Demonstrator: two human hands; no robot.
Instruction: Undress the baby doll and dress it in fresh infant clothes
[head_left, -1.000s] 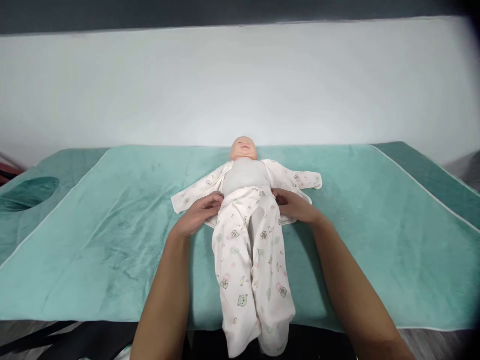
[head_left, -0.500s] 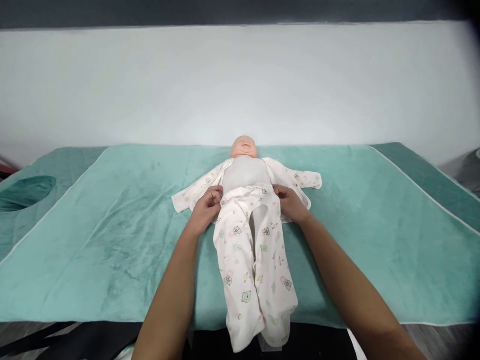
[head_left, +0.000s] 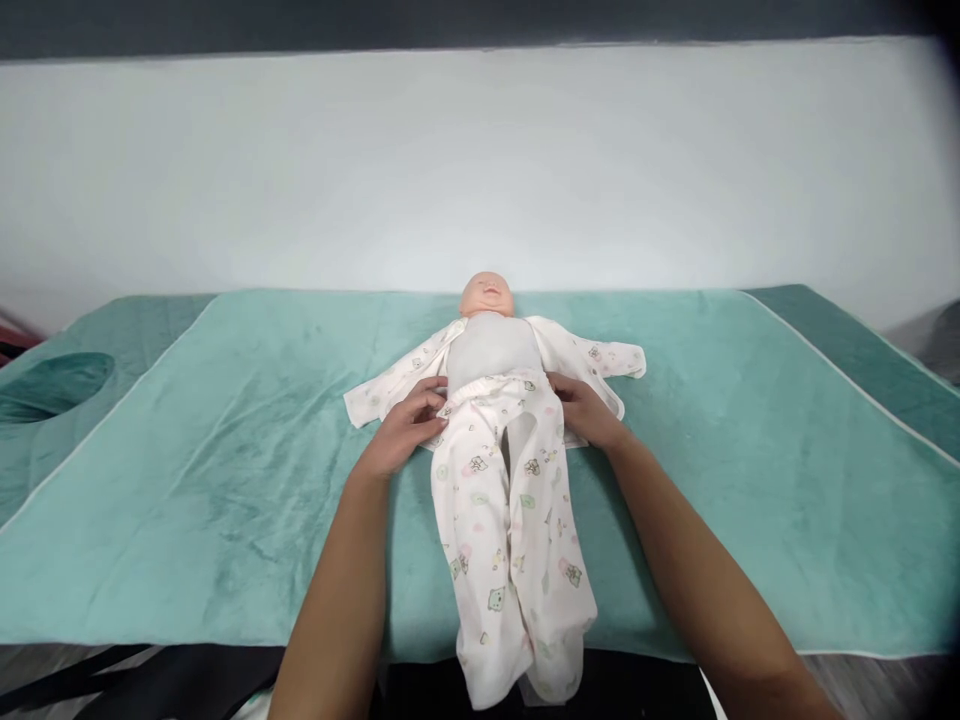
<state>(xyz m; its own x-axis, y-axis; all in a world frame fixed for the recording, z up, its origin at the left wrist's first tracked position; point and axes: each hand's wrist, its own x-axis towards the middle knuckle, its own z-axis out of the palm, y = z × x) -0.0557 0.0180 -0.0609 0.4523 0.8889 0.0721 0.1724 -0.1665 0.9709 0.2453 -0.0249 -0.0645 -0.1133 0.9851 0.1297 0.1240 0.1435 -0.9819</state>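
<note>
A baby doll (head_left: 487, 295) lies on its back, head toward the wall. Its grey torso (head_left: 493, 345) shows between the parted fronts of a white printed jacket (head_left: 577, 352), whose sleeves spread to both sides. White printed pants (head_left: 480, 500) cover the legs, with the gathered waistband at the belly. My left hand (head_left: 409, 425) rests against the left side of the waistband, thumb and fingers apart. On the opposite side, my right hand (head_left: 585, 408) has its fingers bent at the waistband edge; their tips are partly hidden by the cloth.
The doll lies on a teal cover (head_left: 262, 480) with some creases and white piping. A round recess (head_left: 56, 385) shows at the far left. Behind stands a pale wall (head_left: 480, 170). Dark straps (head_left: 180, 680) lie below the front edge, where the pant legs hang over.
My left hand has loosened, its thumb and fingers spreading from a closer pinch at the waistband. The pants have shifted slightly. My right hand stays at the waistband.
</note>
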